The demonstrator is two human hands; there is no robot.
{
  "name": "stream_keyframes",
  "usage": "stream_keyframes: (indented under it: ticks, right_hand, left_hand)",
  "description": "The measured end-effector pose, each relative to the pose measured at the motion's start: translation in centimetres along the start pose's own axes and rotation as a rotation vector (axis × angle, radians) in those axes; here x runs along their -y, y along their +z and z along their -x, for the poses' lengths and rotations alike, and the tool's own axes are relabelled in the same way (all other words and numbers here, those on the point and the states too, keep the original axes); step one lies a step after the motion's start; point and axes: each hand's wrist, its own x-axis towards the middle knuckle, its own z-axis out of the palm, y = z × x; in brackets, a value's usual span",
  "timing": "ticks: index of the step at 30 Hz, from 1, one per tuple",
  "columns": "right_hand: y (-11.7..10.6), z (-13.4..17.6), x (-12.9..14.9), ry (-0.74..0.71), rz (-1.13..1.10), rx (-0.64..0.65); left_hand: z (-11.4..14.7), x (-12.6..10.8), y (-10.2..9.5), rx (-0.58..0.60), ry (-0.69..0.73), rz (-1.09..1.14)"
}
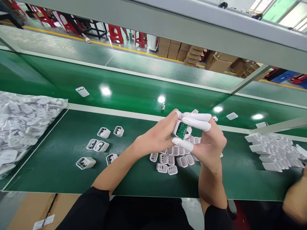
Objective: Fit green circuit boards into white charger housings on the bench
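Observation:
My left hand [157, 134] is closed around a white plastic charger housing [176, 127], mostly covered by fingers. White finger cots cover several fingertips of my right hand [212, 140], which pinches a small green circuit board [181, 130] at the housing. How far the board sits inside the housing, I cannot tell. Below both hands, several empty white housings [171, 159] stand grouped on the green bench [134, 182]. To the left of my left forearm lie several housings with circuit boards inside [85, 163].
A clear bag of white plastic parts [26, 124] lies at the far left. Stacked white housings [275, 151] sit at the right, near another person's arm [296, 198]. A raised ledge [115, 111] runs behind the bench, with a white flat piece [82, 91] beyond it.

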Motion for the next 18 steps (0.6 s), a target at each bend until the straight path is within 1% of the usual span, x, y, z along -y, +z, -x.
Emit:
stream_keyframes:
  ticks: [2,4,6,8,10,13,16,18]
  right_hand:
    - [-0.6,-0.2,0.1,-0.004,0.044,0.026]
    - [-1.4,-0.2,0.3,-0.018,0.079,0.044]
    - [-2.1,-0.2,0.6,-0.042,0.115,0.076]
    - [-2.5,0.0,0.8,-0.067,0.17,0.114]
    - [-2.3,0.1,1.0,-0.095,0.245,0.135]
    - [-1.3,0.1,0.7,-0.162,0.377,0.131]
    - [-0.2,0.0,0.1,-0.249,0.492,0.105]
    - [0.3,-0.1,-0.3,-0.306,0.52,0.072]
  left_hand:
    - [-0.1,-0.3,-0.4,0.042,-0.11,0.103]
    - [-0.2,-0.8,-0.8,0.059,-0.223,0.215]
    - [-0.3,-1.1,-1.2,0.042,-0.308,0.303]
    - [-0.5,-1.3,-1.4,0.002,-0.36,0.337]
    - [-0.5,-1.4,-1.4,-0.041,-0.378,0.324]
    - [-0.6,-1.5,-1.1,-0.103,-0.363,0.295]
    - [-0.4,-1.5,-0.6,-0.154,-0.358,0.266]
    - [-0.2,-1.5,-0.3,-0.176,-0.368,0.24]
